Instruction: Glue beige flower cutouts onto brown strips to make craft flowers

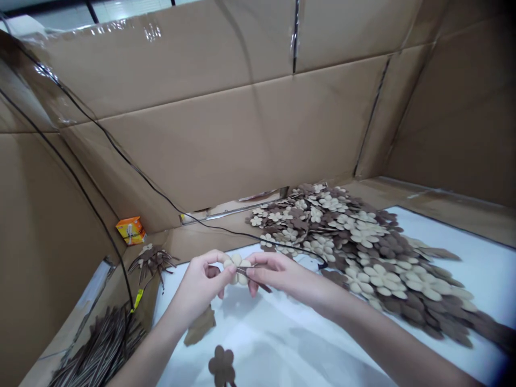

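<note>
Above the white work surface (266, 344), my two hands meet at a cream flower cut-out (237, 262). My left hand (207, 274) pinches the flower's left edge between thumb and fingers. In my right hand (268, 269) is a thin brown strip (243, 270), its end lying across the flower's centre and its tail showing below the fingers. Beneath my left hand lies a brown leaf-like piece (200, 325). Nearer me on the surface rests a dark brown flower cut-out (221, 365), with a short strip at its lower edge.
A large heap of cream and brown flower cut-outs (363, 236) spreads at right. On the left are a bundle of thin strips (97, 349), a small pile of flowered strips (150, 259) and an orange box (131, 231). Cardboard walls (226, 129) enclose the area; a black cable (141, 174) crosses it.
</note>
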A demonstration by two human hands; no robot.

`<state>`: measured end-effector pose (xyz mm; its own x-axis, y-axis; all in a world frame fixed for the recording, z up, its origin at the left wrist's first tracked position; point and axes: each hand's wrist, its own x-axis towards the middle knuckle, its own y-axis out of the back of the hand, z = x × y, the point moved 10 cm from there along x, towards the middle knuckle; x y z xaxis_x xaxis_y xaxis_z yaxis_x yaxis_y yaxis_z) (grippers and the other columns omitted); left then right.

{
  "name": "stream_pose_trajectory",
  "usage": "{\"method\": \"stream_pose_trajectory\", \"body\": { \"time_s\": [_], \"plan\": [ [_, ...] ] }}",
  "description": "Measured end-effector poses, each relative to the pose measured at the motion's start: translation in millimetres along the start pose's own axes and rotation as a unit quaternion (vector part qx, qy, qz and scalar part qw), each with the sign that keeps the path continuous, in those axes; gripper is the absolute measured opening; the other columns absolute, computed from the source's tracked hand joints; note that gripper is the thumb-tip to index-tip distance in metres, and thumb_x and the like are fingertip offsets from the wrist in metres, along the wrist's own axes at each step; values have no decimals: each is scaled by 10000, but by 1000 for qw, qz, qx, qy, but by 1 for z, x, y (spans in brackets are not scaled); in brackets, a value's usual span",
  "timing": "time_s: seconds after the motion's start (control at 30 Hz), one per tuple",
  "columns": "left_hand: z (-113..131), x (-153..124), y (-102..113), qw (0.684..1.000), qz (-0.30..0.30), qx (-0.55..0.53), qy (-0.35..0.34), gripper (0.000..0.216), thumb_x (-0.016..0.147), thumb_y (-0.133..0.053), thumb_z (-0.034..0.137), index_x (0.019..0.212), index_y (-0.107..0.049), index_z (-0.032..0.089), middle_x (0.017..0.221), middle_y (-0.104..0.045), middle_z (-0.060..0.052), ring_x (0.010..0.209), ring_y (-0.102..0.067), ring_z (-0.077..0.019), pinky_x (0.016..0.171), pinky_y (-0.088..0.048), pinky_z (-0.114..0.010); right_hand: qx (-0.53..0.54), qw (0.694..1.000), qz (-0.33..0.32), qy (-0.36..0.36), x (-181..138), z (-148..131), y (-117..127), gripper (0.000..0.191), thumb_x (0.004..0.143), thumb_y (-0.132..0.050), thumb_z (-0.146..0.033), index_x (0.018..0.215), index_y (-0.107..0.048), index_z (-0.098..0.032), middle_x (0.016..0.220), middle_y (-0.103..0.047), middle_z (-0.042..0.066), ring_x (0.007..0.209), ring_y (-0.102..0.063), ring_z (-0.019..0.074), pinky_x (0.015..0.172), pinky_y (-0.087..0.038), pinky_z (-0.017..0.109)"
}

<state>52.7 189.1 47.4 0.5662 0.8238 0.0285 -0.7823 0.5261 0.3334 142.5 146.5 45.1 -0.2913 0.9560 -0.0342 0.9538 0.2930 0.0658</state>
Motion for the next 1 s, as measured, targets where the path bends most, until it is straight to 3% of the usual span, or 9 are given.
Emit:
{"method": "stream_pose_trajectory", "body": {
  "time_s": [0.13, 0.23, 0.37, 0.63, 0.83, 1.0],
  "plan": [
    [-5, 2, 12, 999, 19, 28, 39, 307, 733, -591, 451, 663, -534, 157, 471, -500, 45, 370, -391, -48, 379, -284, -161, 60, 997, 10, -53, -2, 10, 6, 393, 793, -511, -467, 1046, -586, -176, 720, -644, 29, 752, -578, 170, 755, -391, 304],
    [-11, 6, 22, 996, 7, 60, 69, 325, 728, -583, 471, 678, -528, 155, 520, -563, 21, 357, -429, -51, 348, -235, -157, 63, 995, -10, -73, -2, 19, 4, 447, 816, -464, -500, 1112, -580, -186, 746, -670, 41, 745, -595, 176, 769, -395, 327],
    [-15, 10, 29, 995, -24, 59, 80, 340, 715, -589, 473, 684, -515, 142, 725, -638, -33, 384, -492, -53, 330, -240, -156, 65, 995, -43, -57, 2, 24, -1, 378, 801, -529, -463, 1012, -636, -168, 775, -670, 45, 766, -596, 167, 814, -392, 334],
    [-9, 11, 36, 997, -53, 45, 41, 290, 744, -584, 421, 698, -522, 141, 641, -578, 14, 397, -484, -43, 359, -259, -157, 138, 984, -39, -102, 8, 43, -11, 312, 716, -676, -404, 859, -663, -127, 779, -664, 41, 699, -608, 114, 748, -414, 253],
    [-13, 15, 46, 995, -16, 89, 31, 290, 751, -562, 418, 686, -511, 139, 652, -594, 6, 393, -486, -51, 398, -340, -173, 225, 965, 1, -132, 6, 54, -8, 349, 795, -580, -422, 987, -618, -133, 892, -691, 89, 814, -649, 161, 798, -418, 291],
    [-19, 18, 45, 994, -18, 102, 24, 282, 769, -523, 424, 697, -510, 152, 759, -669, -39, 416, -499, -67, 418, -391, -192, 147, 982, 8, -122, 10, 58, -5, 411, 720, -673, -403, 1021, -587, -137, 905, -698, 84, 856, -640, 188, 812, -396, 320]
  ]
}}
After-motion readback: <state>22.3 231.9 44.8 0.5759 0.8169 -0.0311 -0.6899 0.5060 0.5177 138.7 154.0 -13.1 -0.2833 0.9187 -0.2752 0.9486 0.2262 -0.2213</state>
